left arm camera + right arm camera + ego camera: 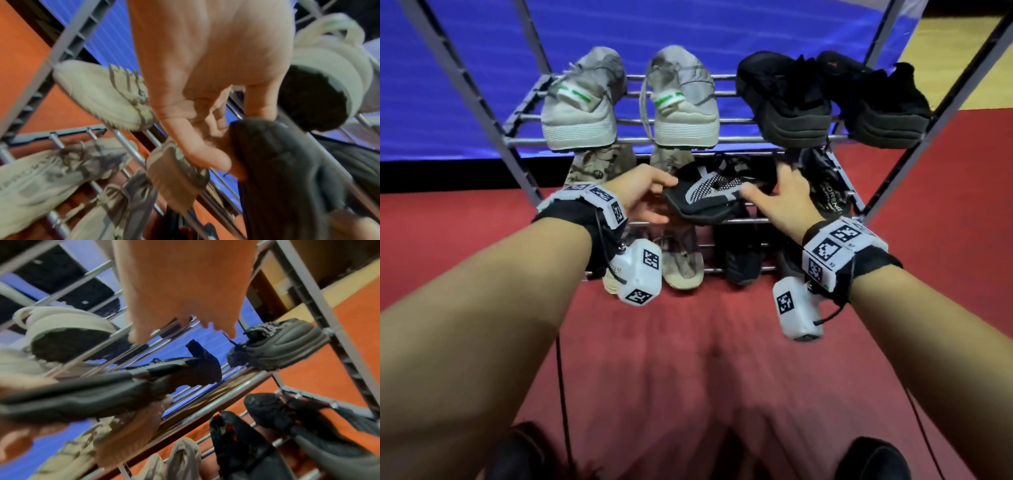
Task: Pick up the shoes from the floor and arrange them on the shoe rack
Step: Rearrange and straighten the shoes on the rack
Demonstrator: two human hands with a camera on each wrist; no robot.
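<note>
A black shoe with a white knit pattern (705, 195) lies tilted on the middle shelf of the grey metal shoe rack (633, 139). My left hand (666, 200) grips its near end, thumb on top and fingers underneath; in the left wrist view the thumb (205, 155) presses against the dark shoe (277, 162). My right hand (770, 181) is spread at the shoe's right side with straight fingers, its thumb lying on the upper. The right wrist view shows that shoe (102, 394) blurred below the extended fingers (228, 331).
Two grey sneakers (582, 102) and two black shoes (784, 96) sit on the shelf above. Camouflage shoes (599, 168) lie left of the held shoe, a lettered black shoe (828, 195) right of it. Beige (681, 260) and black (743, 260) shoes fill the shelf below. Red floor (688, 359) lies in front.
</note>
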